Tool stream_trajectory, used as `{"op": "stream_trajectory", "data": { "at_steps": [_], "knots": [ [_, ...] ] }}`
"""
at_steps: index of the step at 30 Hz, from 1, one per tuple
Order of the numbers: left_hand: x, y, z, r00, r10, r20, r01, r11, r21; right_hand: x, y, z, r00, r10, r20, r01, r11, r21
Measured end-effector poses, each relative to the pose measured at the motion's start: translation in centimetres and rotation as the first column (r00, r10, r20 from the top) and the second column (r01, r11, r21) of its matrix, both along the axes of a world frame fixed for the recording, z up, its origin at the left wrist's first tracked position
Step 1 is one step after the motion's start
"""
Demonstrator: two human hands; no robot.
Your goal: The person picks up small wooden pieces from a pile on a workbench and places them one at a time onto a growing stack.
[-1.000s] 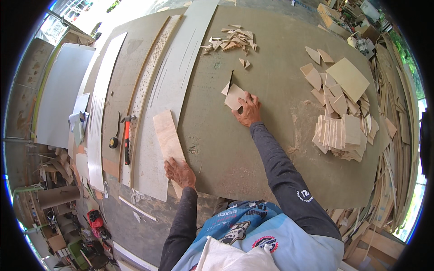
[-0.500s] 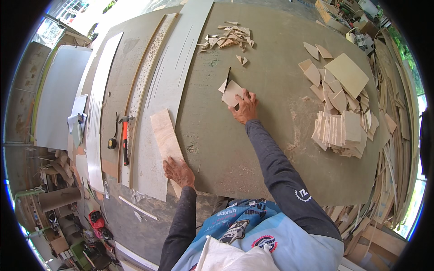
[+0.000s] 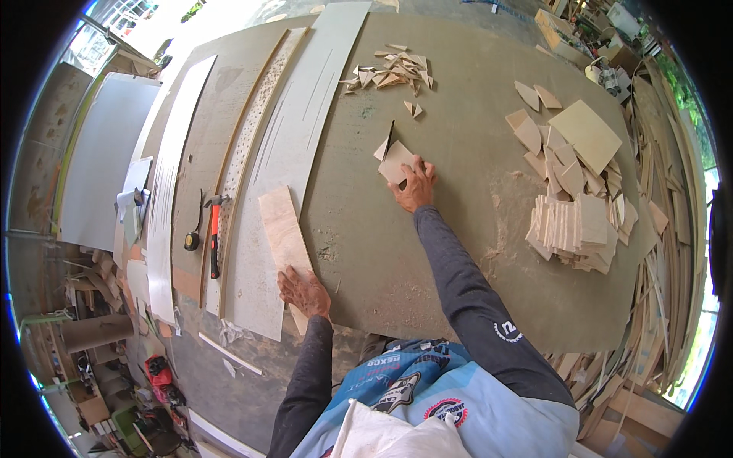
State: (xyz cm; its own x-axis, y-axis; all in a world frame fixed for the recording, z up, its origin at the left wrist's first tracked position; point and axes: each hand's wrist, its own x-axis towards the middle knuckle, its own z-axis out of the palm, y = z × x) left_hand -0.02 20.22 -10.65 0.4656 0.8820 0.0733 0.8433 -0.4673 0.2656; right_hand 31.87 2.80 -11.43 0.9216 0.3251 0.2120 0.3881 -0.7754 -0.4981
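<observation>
My right hand (image 3: 415, 185) grips a small pale plywood piece (image 3: 396, 162) between thumb and fingers, flat on the worktable (image 3: 382, 259). The piece sits against a thin dark saw blade (image 3: 391, 137) that stands up from the tabletop. Left of the blade is a small plywood corner (image 3: 381, 149). Nearer me, my left hand (image 3: 305, 293) lies with fingers spread on a long plywood strip (image 3: 282, 221). This strip rests slantwise, partly over a long grey board (image 3: 305, 114). Beyond the blade are two small triangular offcuts (image 3: 413, 110).
Triangular offcuts (image 3: 397, 70) are heaped at the far side. At right lie stacked plywood squares (image 3: 569, 221), curved pieces, and a larger square (image 3: 586, 136). A hammer (image 3: 214, 240) and tape measure (image 3: 192, 240) lie left. Wood strips (image 3: 672, 229) pile beyond the right edge.
The whole view has shifted slightly. Both hands keep their places on the plywood, and the small piece stays against the blade.
</observation>
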Motion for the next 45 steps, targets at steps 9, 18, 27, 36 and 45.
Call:
{"op": "stream_trajectory", "data": {
  "at_steps": [9,18,27,36,45],
  "knots": [
    [0.2,-0.1,0.8,1.0,0.004,-0.005,-0.004,1.0,-0.022,-0.1,-0.7,0.5,0.996,0.042,-0.074,-0.044,0.998,-0.036],
    [-0.1,0.0,0.2,1.0,-0.008,-0.001,0.008,1.0,-0.015,0.0,-1.3,0.3,0.994,0.086,-0.064,-0.087,0.996,-0.014],
    [-0.1,0.0,0.2,1.0,0.003,-0.015,-0.003,1.0,-0.007,-0.1,-0.3,0.5,0.997,0.033,-0.077,-0.037,0.998,-0.055],
    [0.1,-0.1,0.4,1.0,0.0,-0.008,0.0,1.0,-0.013,0.2,-0.7,-0.3,0.997,0.043,-0.065,-0.044,0.999,-0.016],
    [0.0,0.0,0.3,1.0,0.008,-0.004,-0.008,0.999,-0.038,0.3,-1.6,0.0,0.988,0.121,-0.097,-0.121,0.993,0.01]
  ]
}}
